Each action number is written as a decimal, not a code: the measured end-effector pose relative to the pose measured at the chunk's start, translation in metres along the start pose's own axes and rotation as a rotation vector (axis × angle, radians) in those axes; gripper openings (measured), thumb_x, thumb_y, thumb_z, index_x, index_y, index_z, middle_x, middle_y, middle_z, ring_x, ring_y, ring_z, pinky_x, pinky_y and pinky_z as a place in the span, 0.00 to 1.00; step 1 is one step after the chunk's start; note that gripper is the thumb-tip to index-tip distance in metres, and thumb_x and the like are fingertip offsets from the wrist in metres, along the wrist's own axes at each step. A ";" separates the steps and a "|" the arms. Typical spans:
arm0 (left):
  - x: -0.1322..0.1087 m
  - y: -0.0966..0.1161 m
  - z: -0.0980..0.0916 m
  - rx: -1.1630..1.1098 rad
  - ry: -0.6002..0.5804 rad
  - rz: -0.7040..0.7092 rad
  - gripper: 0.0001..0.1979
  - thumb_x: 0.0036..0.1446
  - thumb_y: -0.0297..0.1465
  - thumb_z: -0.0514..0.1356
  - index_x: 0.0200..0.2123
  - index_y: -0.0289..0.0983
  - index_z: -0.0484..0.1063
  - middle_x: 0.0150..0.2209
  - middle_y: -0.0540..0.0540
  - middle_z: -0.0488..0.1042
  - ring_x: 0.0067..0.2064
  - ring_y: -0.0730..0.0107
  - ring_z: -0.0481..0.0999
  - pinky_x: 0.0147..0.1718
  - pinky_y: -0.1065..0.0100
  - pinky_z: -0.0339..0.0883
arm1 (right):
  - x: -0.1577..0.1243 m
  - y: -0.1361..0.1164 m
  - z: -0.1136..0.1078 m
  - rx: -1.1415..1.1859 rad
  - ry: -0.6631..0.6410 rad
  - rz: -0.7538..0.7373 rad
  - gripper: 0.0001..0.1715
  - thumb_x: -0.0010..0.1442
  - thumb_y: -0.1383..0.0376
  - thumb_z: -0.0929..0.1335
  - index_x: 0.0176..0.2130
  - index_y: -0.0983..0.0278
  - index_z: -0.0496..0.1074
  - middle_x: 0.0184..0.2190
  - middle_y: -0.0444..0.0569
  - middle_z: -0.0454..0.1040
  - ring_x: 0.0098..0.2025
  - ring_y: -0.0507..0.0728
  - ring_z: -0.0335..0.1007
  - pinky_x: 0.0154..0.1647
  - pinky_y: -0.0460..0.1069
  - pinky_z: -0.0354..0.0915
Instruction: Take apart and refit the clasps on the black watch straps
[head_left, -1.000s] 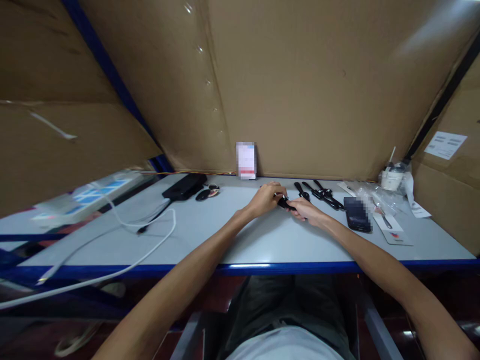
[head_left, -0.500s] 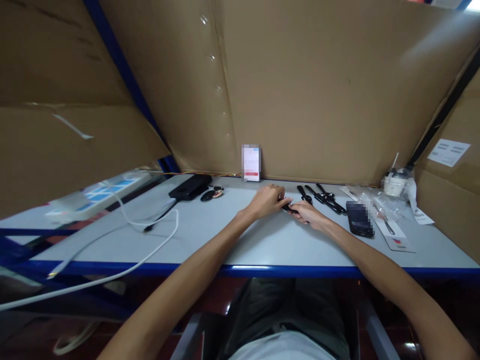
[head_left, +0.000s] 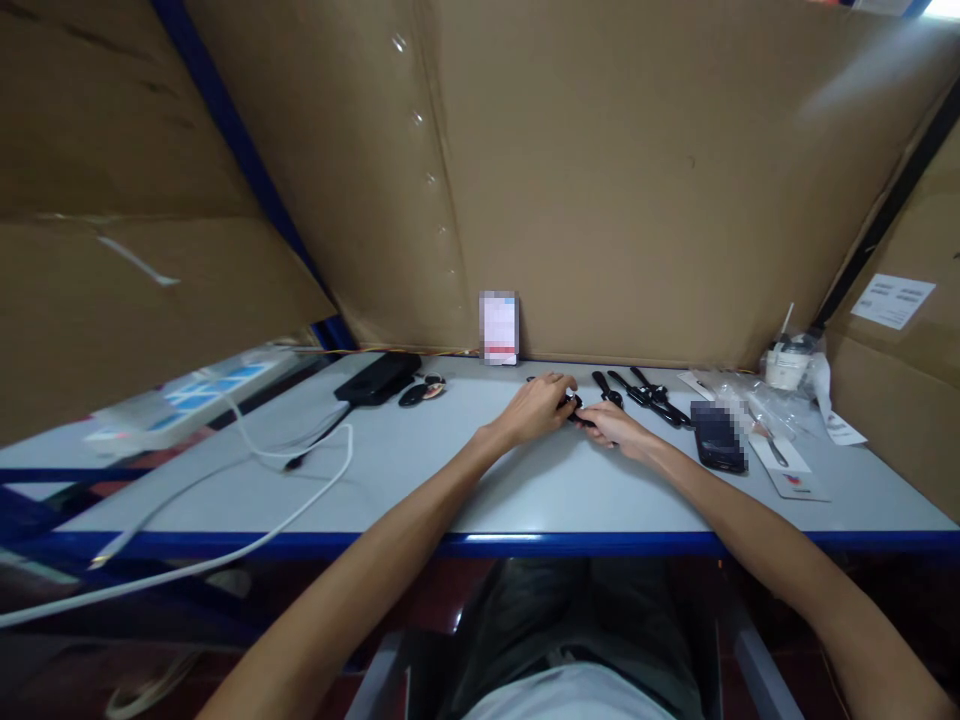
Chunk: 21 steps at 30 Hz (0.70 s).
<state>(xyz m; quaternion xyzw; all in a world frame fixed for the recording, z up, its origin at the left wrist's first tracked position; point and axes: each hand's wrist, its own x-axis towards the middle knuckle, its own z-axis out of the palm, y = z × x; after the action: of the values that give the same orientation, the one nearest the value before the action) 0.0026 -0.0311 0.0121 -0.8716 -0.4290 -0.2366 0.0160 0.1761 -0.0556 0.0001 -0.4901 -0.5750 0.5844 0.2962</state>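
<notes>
Near the middle of the table, my left hand (head_left: 536,404) and my right hand (head_left: 609,424) meet over a slim black thing with a shiny middle (head_left: 574,404). My right hand is closed around its near end. The curled fingers and thumb of my left hand are on its far side; much of it is hidden, and I cannot make out its exact kind. Just right of my hands lie several long black pieces with wider, glossy middles (head_left: 651,396), side by side and partly overlapping.
A dark phone (head_left: 718,437), a printed card (head_left: 787,470), clear plastic wrapping (head_left: 750,400) and a white cup (head_left: 785,368) lie right. Behind stands a lit phone (head_left: 499,330). Left are a black box (head_left: 379,378), small dark round items (head_left: 421,389), white cable (head_left: 300,510) and power strip (head_left: 187,400).
My left fingers have lifted and spread slightly, so more of the black thing's shiny middle shows between my hands. My right hand stays nearly in place. The view has shifted a little.
</notes>
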 end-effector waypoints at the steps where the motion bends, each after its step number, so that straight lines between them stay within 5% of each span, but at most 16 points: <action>1: 0.000 -0.001 0.000 -0.014 -0.007 0.023 0.10 0.61 0.27 0.55 0.42 0.37 0.75 0.38 0.42 0.77 0.43 0.58 0.74 0.40 0.63 0.66 | 0.000 0.001 0.000 0.001 -0.006 -0.008 0.17 0.70 0.65 0.61 0.29 0.66 0.65 0.15 0.35 0.52 0.14 0.45 0.40 0.14 0.43 0.37; 11: 0.000 -0.031 -0.005 -0.084 -0.004 0.207 0.12 0.65 0.30 0.55 0.45 0.39 0.78 0.41 0.41 0.76 0.45 0.60 0.72 0.46 0.61 0.66 | 0.003 0.004 -0.002 -0.002 -0.038 -0.006 0.18 0.70 0.62 0.63 0.29 0.66 0.67 0.14 0.35 0.53 0.14 0.45 0.40 0.14 0.44 0.37; 21: -0.002 -0.020 -0.017 0.040 -0.061 0.164 0.12 0.66 0.37 0.57 0.40 0.38 0.78 0.38 0.41 0.74 0.43 0.60 0.71 0.41 0.64 0.63 | 0.000 0.001 -0.003 -0.019 -0.041 -0.007 0.17 0.70 0.62 0.63 0.30 0.66 0.67 0.14 0.34 0.52 0.14 0.45 0.39 0.14 0.44 0.37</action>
<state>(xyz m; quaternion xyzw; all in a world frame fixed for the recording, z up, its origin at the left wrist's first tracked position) -0.0204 -0.0233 0.0231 -0.9102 -0.3610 -0.1994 0.0395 0.1790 -0.0548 -0.0002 -0.4789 -0.5881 0.5878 0.2815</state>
